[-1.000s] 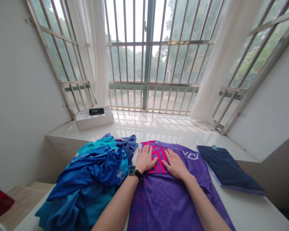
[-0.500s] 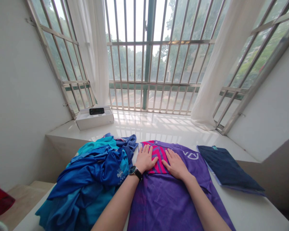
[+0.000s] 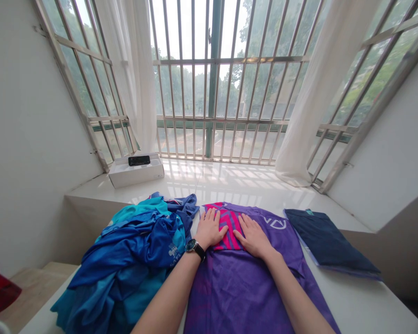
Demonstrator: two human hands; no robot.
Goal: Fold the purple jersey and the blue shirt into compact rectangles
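A purple jersey (image 3: 244,287) lies spread on the white surface before me, with a pink-and-purple patterned part (image 3: 226,232) folded over its upper area. On the left of that patterned part, my left hand (image 3: 211,229) rests flat, fingers stretched out; a watch (image 3: 194,247) is on this wrist. My right hand (image 3: 253,235) also lies flat, palm down, across the right edge of the pattern and the purple cloth. A white mark (image 3: 277,223) shows to its right. Neither hand grips anything.
Left of the jersey is a rumpled heap of blue and teal clothes (image 3: 132,250). Folded dark navy clothing (image 3: 329,241) lies to the right. A white box (image 3: 137,175) with a black phone (image 3: 139,160) on it stands by the barred window. A red object (image 3: 0,290) is at lower left.
Both hands stay in the same place on the jersey, and the cloth looks the same. Only the camera view has shifted very slightly.
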